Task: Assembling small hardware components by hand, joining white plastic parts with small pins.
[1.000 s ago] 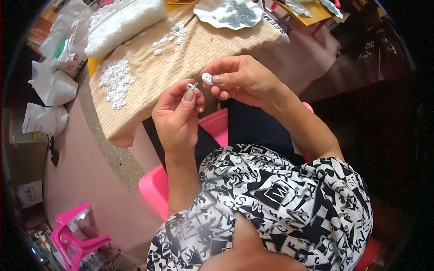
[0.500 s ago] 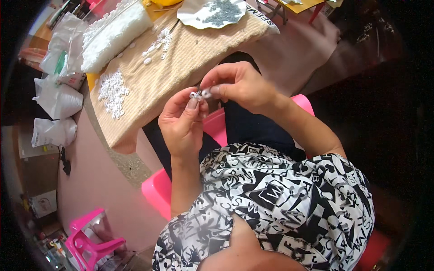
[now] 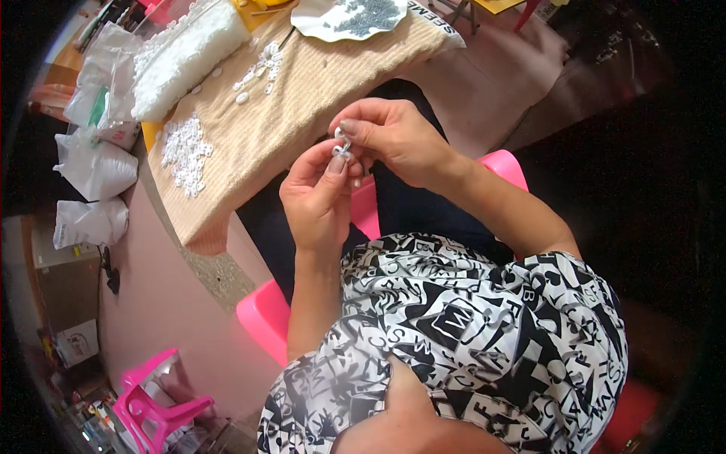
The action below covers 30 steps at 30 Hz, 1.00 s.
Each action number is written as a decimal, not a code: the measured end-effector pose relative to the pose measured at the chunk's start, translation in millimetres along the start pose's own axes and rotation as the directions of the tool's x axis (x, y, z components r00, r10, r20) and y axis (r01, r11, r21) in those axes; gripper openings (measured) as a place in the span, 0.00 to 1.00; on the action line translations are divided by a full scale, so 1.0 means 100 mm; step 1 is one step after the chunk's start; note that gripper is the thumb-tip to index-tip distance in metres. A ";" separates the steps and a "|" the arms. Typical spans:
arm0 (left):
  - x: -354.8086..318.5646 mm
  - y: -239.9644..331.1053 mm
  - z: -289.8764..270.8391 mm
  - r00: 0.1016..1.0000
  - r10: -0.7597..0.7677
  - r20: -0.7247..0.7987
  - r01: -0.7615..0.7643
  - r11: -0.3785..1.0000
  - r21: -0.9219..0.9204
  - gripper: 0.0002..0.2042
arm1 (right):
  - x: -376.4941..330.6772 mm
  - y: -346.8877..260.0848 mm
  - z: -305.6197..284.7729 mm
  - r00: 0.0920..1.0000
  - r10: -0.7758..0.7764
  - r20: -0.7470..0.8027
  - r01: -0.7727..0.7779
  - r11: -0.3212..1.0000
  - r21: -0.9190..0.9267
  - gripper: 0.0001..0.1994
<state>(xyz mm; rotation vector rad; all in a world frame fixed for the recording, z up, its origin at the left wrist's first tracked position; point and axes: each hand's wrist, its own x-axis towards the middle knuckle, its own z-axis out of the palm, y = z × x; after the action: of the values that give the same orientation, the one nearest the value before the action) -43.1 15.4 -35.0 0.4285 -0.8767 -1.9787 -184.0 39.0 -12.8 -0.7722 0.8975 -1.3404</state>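
Observation:
In front of my lap, my left hand (image 3: 316,200) pinches a small white plastic piece (image 3: 342,151) between thumb and index finger. My right hand (image 3: 408,144) meets it from the right, its thumb and index finger closed on another small white ring-like piece (image 3: 339,133) just above the first. The two pieces touch or nearly so; whether they are joined I cannot tell. On the cloth-covered table (image 3: 302,98) beyond my hands lie a pile of white oval pieces (image 3: 184,155) and a smaller scatter of them (image 3: 265,68).
A clear bag full of white pieces (image 3: 189,60) lies at the table's far left. A white plate (image 3: 306,19) holds small grey bits at the back. Filled plastic bags (image 3: 94,163) stand left of the table. A pink stool (image 3: 159,408) is on the floor at lower left.
Both hands have shifted slightly right. The right fingertips have risen with their white piece, which now shows above the one in my left hand.

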 end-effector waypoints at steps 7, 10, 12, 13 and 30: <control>0.02 0.05 0.02 0.998 0.032 -0.060 -0.029 0.998 0.047 0.12 | 0.08 -0.02 -0.09 0.992 -0.092 -0.087 0.080 0.988 -0.133 0.07; 0.02 0.05 0.01 0.994 0.074 -0.086 -0.069 0.996 0.059 0.11 | 0.07 -0.04 -0.13 0.994 -0.096 -0.058 0.086 0.985 -0.148 0.07; 0.02 0.05 0.01 0.990 0.101 -0.101 -0.095 0.993 0.066 0.11 | 0.06 -0.06 -0.13 0.996 -0.081 -0.045 0.074 0.987 -0.139 0.07; 0.01 0.06 0.01 0.988 0.103 -0.114 -0.094 0.992 0.080 0.11 | 0.05 -0.07 -0.12 0.996 -0.089 -0.019 0.085 0.987 -0.140 0.07; -0.03 0.11 0.06 0.980 0.148 -0.134 -0.129 0.982 0.136 0.09 | -0.03 -0.16 -0.03 0.997 -0.028 0.065 0.029 0.999 -0.015 0.08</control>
<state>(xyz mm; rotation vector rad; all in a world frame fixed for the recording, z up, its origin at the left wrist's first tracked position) -38.6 16.8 -23.1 0.5606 -0.9179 -1.7479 -193.8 40.5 0.1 -0.8385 0.8492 -1.3271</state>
